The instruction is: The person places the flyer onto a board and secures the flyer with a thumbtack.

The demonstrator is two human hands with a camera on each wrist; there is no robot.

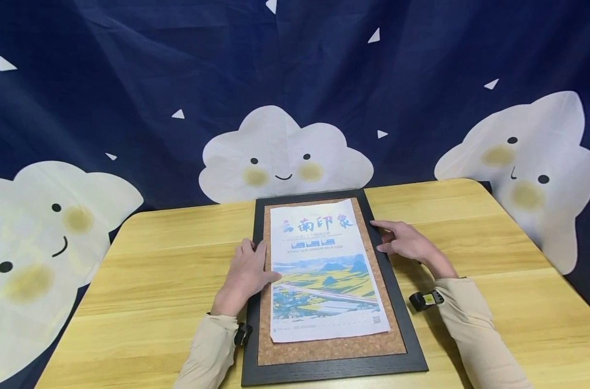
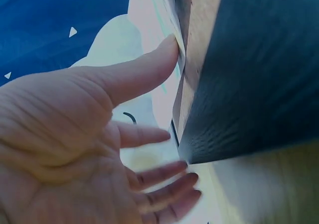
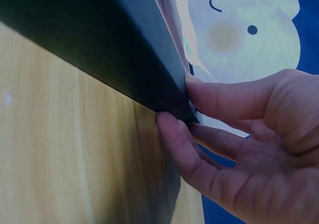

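A cork board with a black frame (image 1: 334, 368) lies flat on the table. On its cork rests a printed poster (image 1: 326, 294) with blue Chinese lettering above a landscape of fields and hills. My left hand (image 1: 245, 274) is at the board's left side, its thumb pressing the poster's left edge. In the left wrist view, the fingers (image 2: 164, 191) of that hand extend beside the frame, apart from one another. My right hand (image 3: 249, 129) grips the frame's right side, thumb on the top face and a bent finger low at the outer edge near the table.
The wood-grain table (image 1: 163, 270) extends to both sides of the board. Behind it hangs a dark blue curtain (image 1: 217, 59) printed with smiling clouds and white triangles. The board's far end reaches the table's back edge. A dark device is strapped at each wrist.
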